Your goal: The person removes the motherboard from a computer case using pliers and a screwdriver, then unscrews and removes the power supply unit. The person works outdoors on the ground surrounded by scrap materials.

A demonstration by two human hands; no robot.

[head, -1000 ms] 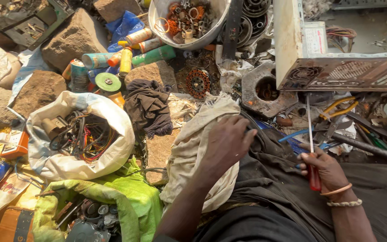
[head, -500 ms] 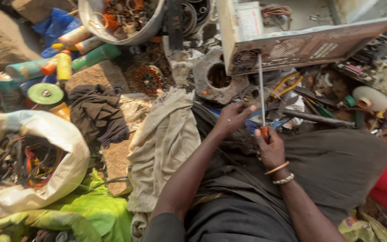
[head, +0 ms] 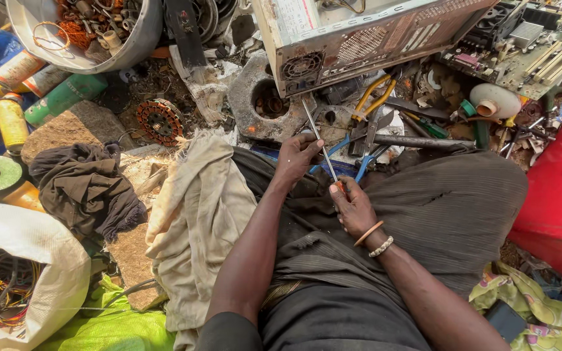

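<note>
My right hand (head: pixel 352 207) grips the orange handle of a long screwdriver (head: pixel 319 140) over my lap. Its thin metal shaft slants up and left toward the grey computer case (head: pixel 359 36) lying just beyond my knees. My left hand (head: pixel 296 156) rests on the dark cloth of my lap, fingers curled beside the shaft; whether they pinch it I cannot tell. Two bracelets circle my right wrist.
Yellow-handled pliers (head: pixel 375 97), blue-handled pliers and other tools lie under the case. A circuit board (head: pixel 528 49) sits at top right, a red container (head: pixel 557 195) at right, a bowl of scrap (head: pixel 86 29) top left, a white sack of wires (head: pixel 14 279) lower left, beige cloth (head: pixel 196 214) beside my leg.
The view has swung right and the case now sits nearer the middle. My left hand has moved from my knee up to the screwdriver shaft. My right hand keeps its grip on the handle.
</note>
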